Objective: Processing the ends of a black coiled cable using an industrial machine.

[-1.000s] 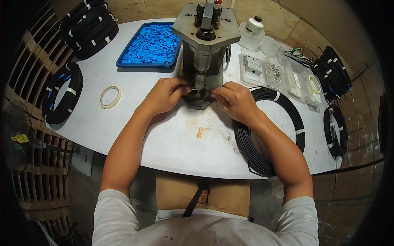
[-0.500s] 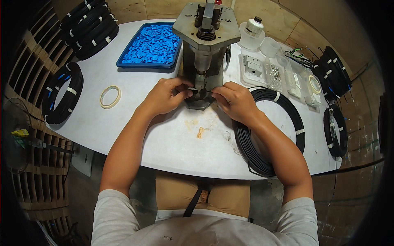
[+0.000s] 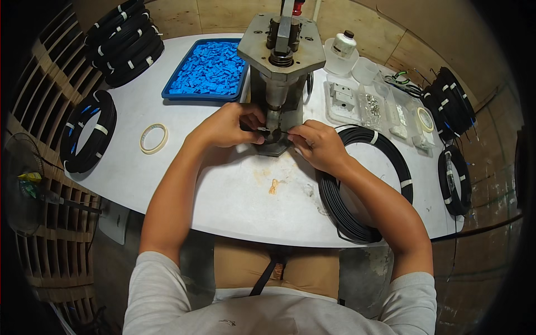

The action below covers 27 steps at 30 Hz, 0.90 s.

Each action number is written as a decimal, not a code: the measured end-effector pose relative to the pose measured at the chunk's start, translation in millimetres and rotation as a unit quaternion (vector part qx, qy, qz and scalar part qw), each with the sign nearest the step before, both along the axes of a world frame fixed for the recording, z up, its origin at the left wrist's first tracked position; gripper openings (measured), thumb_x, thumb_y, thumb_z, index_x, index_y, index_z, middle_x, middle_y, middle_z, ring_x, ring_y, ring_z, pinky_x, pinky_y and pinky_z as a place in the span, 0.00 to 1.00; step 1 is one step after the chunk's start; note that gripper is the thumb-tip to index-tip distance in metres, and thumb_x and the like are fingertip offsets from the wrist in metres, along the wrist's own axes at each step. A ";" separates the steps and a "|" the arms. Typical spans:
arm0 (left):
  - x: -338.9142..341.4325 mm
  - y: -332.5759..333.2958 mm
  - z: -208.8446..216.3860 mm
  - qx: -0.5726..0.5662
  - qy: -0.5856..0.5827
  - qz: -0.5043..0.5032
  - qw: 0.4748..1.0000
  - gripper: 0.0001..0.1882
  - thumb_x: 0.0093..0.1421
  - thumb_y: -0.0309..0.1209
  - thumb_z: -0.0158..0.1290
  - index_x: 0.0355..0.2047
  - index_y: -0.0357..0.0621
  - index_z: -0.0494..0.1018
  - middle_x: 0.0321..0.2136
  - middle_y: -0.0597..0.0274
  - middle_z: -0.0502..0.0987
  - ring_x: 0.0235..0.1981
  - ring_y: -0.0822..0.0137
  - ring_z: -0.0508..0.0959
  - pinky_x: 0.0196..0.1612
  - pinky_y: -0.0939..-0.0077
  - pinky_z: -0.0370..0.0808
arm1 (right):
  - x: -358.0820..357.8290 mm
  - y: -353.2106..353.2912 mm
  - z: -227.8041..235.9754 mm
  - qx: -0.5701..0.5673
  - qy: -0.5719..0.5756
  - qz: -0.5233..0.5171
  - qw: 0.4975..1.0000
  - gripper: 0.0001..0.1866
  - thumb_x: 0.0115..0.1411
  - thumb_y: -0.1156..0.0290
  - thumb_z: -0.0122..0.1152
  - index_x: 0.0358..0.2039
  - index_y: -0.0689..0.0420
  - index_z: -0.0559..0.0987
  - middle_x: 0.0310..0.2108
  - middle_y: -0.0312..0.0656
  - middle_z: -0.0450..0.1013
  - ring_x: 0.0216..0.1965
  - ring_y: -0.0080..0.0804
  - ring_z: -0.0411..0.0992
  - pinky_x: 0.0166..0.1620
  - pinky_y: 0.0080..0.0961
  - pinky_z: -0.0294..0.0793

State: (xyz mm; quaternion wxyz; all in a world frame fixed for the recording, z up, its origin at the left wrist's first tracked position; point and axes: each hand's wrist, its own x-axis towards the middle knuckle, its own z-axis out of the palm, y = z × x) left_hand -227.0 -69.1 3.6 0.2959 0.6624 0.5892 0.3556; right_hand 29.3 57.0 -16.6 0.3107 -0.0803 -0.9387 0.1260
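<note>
A grey metal bench press (image 3: 282,47) with a vertical ram stands before me on the white table. At the left of the ram's tip, my left hand (image 3: 226,125) has its thumb and forefinger bent round a small piece too small to make out. My right hand (image 3: 317,142) pinches the end of a thin black cable at the right of the tip, pointing it in toward the press. Below my right forearm lies a coil of black cable (image 3: 338,209), partly covered by that arm. The end between my fingers is mostly hidden.
A blue tray (image 3: 204,97) full of small blue pieces stands left of the press. At right are clear boxes (image 3: 371,114) of small parts, a white bottle (image 3: 344,43) and pliers (image 3: 405,84). Tape (image 3: 153,138) and bundled black coils (image 3: 89,131) lie left.
My left thumb and forefinger have moved slightly apart beside the ram. My right hand keeps its pinch near the same spot. The whole view has shifted a little.
</note>
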 end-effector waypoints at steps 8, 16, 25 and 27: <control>9.0 -13.4 -10.3 0.124 0.057 0.066 0.988 0.13 0.54 0.28 0.70 0.39 0.37 0.85 0.34 0.54 0.87 0.38 0.62 0.87 0.45 0.69 0.81 | 2.0 2.8 0.2 -0.018 0.006 0.004 1.000 0.09 0.58 0.72 0.74 0.39 0.56 0.86 0.30 0.42 0.79 0.28 0.41 0.79 0.33 0.34 0.79; 16.0 -13.5 -6.6 0.098 0.065 0.071 0.991 0.10 0.57 0.22 0.64 0.40 0.36 0.85 0.34 0.51 0.87 0.38 0.60 0.87 0.44 0.68 0.81 | 1.2 0.3 3.5 0.044 -0.005 0.001 0.999 0.09 0.58 0.72 0.73 0.39 0.56 0.85 0.29 0.42 0.78 0.28 0.43 0.79 0.33 0.36 0.79; 18.1 -14.0 -4.9 0.073 0.059 0.073 0.993 0.10 0.59 0.22 0.61 0.41 0.34 0.84 0.35 0.49 0.87 0.38 0.59 0.87 0.47 0.68 0.81 | -0.8 -4.6 1.2 0.028 -0.001 -0.013 1.000 0.08 0.57 0.75 0.72 0.38 0.57 0.84 0.30 0.44 0.78 0.30 0.45 0.78 0.34 0.37 0.79; 16.8 -15.1 -5.3 0.074 0.055 0.077 0.993 0.10 0.59 0.22 0.62 0.41 0.34 0.84 0.35 0.50 0.87 0.39 0.60 0.87 0.47 0.68 0.81 | -1.1 -6.1 2.5 0.020 0.000 -0.013 1.000 0.08 0.56 0.76 0.71 0.38 0.58 0.84 0.30 0.44 0.78 0.30 0.45 0.78 0.34 0.37 0.79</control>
